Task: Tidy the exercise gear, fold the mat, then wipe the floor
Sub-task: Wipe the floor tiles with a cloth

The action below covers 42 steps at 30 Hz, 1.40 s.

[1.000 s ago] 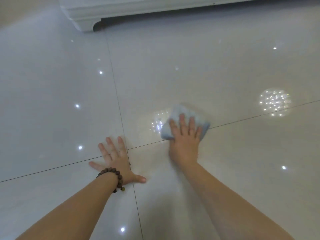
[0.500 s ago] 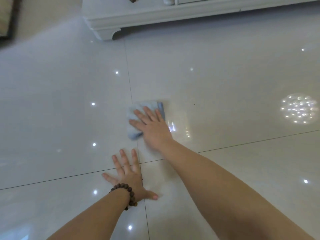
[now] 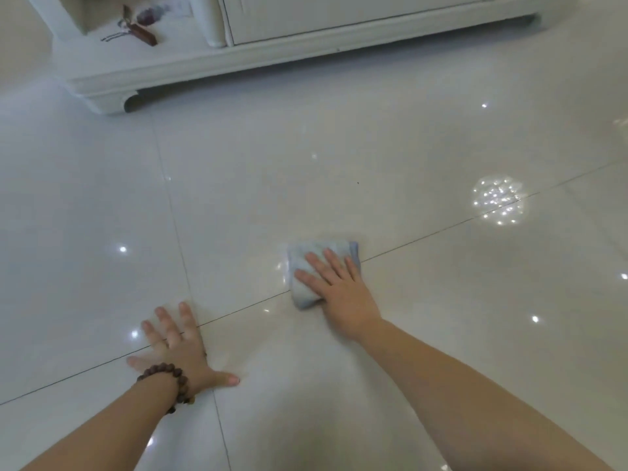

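Glossy tile floor: the flat, spread left hand bracing at lower left may slip; the right hand, fingers straight, could overrun the blue cloth.

The right hand covers most of the pale blue cloth, so only its far and left edges show, and the palm and the floor beneath are hidden. The white cabinet is cut off by the top edge, leaving only its base and one foot, and the small things on its low shelf, one brown, are too blurred to name. Both forearms run out of the bottom edge, and the left hand is smeared, with its little finger hard to make out.
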Available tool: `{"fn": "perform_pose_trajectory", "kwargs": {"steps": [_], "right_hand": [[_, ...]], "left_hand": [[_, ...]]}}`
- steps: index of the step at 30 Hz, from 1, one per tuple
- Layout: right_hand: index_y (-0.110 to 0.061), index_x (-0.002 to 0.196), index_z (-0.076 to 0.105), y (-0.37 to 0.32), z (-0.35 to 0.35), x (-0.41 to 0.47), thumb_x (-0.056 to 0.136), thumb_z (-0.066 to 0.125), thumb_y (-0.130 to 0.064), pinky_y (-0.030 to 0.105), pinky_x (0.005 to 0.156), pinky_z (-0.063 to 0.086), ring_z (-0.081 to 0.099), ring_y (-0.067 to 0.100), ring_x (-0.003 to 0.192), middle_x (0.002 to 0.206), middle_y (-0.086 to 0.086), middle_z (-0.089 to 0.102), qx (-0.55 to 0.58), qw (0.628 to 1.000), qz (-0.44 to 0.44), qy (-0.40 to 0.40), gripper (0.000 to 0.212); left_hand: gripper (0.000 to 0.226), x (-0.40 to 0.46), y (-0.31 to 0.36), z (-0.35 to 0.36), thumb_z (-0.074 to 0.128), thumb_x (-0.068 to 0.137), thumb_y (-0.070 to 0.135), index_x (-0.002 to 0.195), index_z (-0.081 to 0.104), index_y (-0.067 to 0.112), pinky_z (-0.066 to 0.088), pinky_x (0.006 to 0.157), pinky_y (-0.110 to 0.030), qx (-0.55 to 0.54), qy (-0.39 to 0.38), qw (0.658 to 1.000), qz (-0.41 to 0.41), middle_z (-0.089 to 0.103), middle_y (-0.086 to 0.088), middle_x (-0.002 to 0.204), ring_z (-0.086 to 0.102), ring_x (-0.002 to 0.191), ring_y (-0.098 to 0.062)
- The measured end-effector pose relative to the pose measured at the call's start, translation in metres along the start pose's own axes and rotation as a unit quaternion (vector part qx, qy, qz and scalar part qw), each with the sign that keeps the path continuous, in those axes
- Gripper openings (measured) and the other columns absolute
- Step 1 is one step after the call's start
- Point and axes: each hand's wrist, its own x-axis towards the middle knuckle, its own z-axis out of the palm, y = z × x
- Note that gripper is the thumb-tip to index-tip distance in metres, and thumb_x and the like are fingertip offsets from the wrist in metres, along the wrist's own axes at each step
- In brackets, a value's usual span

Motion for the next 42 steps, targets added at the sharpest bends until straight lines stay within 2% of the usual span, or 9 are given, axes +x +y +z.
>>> {"fn": "perform_pose_trajectory", "kwargs": {"steps": [6,12,18,22,25,29,34,37,42], "right_hand": [[-0.03,0.148,0.022,0.189,-0.065,-0.129,0.091,0.043,-0.009,0.05,0.116,0.005,0.005,0.031,0.145,0.159,0.003,0.01,-0.013,0.91,0.412,0.045,0.064],[-0.033,0.148,0.015,0.192,-0.084,-0.118,0.091,0.038,-0.009,0.053,0.114,-0.002,-0.005,0.03,0.145,0.16,-0.001,-0.004,0.048,0.797,0.601,0.045,0.067],[-0.034,0.148,0.015,0.07,-0.042,0.023,0.091,0.032,-0.02,0.049,0.112,-0.016,-0.014,0.031,0.144,0.159,0.001,-0.007,0.032,0.975,0.221,0.004,0.061],[-0.034,0.144,0.032,0.073,-0.036,0.066,0.091,0.044,-0.014,0.047,0.117,-0.008,-0.003,0.025,0.146,0.158,-0.003,0.011,0.06,0.997,-0.015,-0.036,0.057],[-0.036,0.144,0.031,0.157,-0.051,0.045,0.086,0.045,-0.008,0.047,0.116,-0.005,0.0,0.025,0.146,0.158,0.0,0.013,0.023,0.974,0.209,0.082,0.065],[-0.032,0.145,0.027,0.204,-0.091,0.05,0.086,0.042,-0.004,0.051,0.115,-0.008,-0.004,0.031,0.145,0.159,0.002,0.004,0.057,0.83,0.538,0.136,0.067],[-0.031,0.142,0.035,0.066,-0.043,0.132,0.089,0.042,-0.013,0.048,0.114,-0.012,-0.005,0.031,0.145,0.159,0.002,0.008,0.067,0.977,0.188,0.072,0.057],[-0.029,0.138,0.044,0.028,-0.034,0.138,0.091,0.041,-0.013,0.04,0.113,-0.015,-0.001,0.026,0.146,0.158,-0.002,0.015,0.077,0.995,-0.054,-0.037,0.05],[-0.034,0.138,0.041,0.176,-0.06,0.068,0.078,0.022,-0.015,0.04,0.114,-0.007,0.009,0.025,0.146,0.156,-0.003,0.022,0.028,0.984,0.167,0.064,0.066]], "left_hand": [[0.15,-0.012,0.069,-0.02,0.059,0.048,0.087,0.138,-0.036,0.013,0.009,0.109,-0.067,0.026,0.072,0.991,0.112,-0.037,-0.014,0.149,-0.023,0.142,-0.033],[0.156,-0.006,0.175,-0.022,0.065,0.043,0.085,0.135,-0.041,0.016,0.01,0.106,-0.072,0.048,0.047,0.983,0.169,-0.042,-0.014,0.146,-0.028,0.139,-0.037],[0.162,0.006,0.191,-0.013,0.063,0.035,0.088,0.121,-0.053,0.014,0.001,0.1,-0.077,0.066,0.016,0.99,0.126,-0.057,-0.017,0.13,-0.04,0.129,-0.044],[0.161,0.01,0.193,-0.013,0.063,0.037,0.088,0.116,-0.056,0.013,-0.002,0.099,-0.077,0.069,0.001,0.991,0.117,-0.058,-0.019,0.128,-0.044,0.125,-0.046],[0.161,0.013,0.193,-0.011,0.064,0.04,0.086,0.119,-0.055,0.012,-0.004,0.098,-0.078,0.071,-0.008,0.99,0.12,-0.061,-0.019,0.124,-0.047,0.122,-0.046],[0.16,0.014,0.194,-0.014,0.066,0.043,0.084,0.116,-0.057,0.012,-0.005,0.098,-0.078,0.08,-0.02,0.991,0.108,-0.063,-0.02,0.12,-0.05,0.118,-0.046],[0.161,0.013,0.2,-0.014,0.066,0.041,0.084,0.117,-0.056,0.01,-0.003,0.099,-0.078,0.083,-0.024,0.993,0.082,-0.061,-0.021,0.124,-0.047,0.121,-0.047],[0.16,0.014,0.2,-0.015,0.064,0.041,0.086,0.119,-0.055,0.01,-0.002,0.1,-0.078,0.09,-0.023,0.992,0.087,-0.059,-0.021,0.126,-0.045,0.123,-0.047],[0.161,0.014,0.196,-0.012,0.063,0.039,0.086,0.114,-0.058,0.013,-0.005,0.098,-0.078,0.083,-0.017,0.991,0.102,-0.063,-0.02,0.122,-0.049,0.119,-0.046]]}}
